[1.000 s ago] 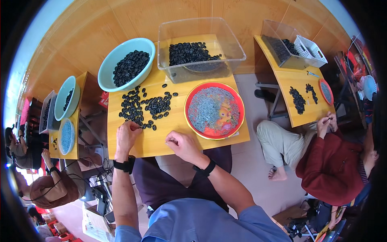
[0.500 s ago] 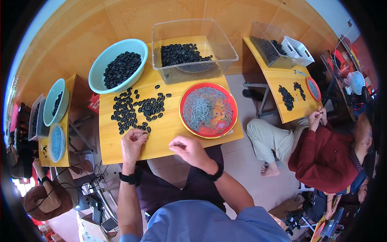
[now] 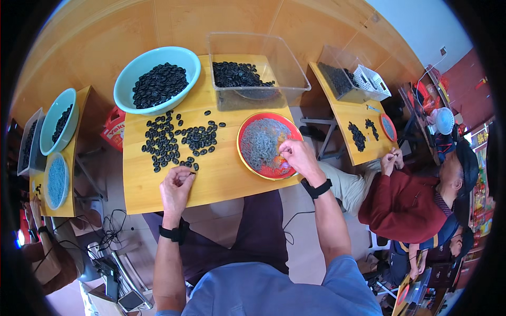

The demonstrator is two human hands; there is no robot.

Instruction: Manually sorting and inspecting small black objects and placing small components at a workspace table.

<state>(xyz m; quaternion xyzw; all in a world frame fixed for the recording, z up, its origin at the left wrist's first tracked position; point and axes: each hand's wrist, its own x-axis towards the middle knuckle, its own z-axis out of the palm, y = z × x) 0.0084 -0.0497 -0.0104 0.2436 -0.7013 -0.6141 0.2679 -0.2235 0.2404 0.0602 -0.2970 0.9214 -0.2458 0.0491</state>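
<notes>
While the right hand [image 3: 300, 159] is hovering over the red bowl [image 3: 269, 171], gentle picking is probably helping; it and the left hand [image 3: 175, 188] are pinching, contents unclear from here.

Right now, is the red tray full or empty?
The red tray is partly full: grey pieces heap at left, and its patterned bottom shows at lower right.
</notes>
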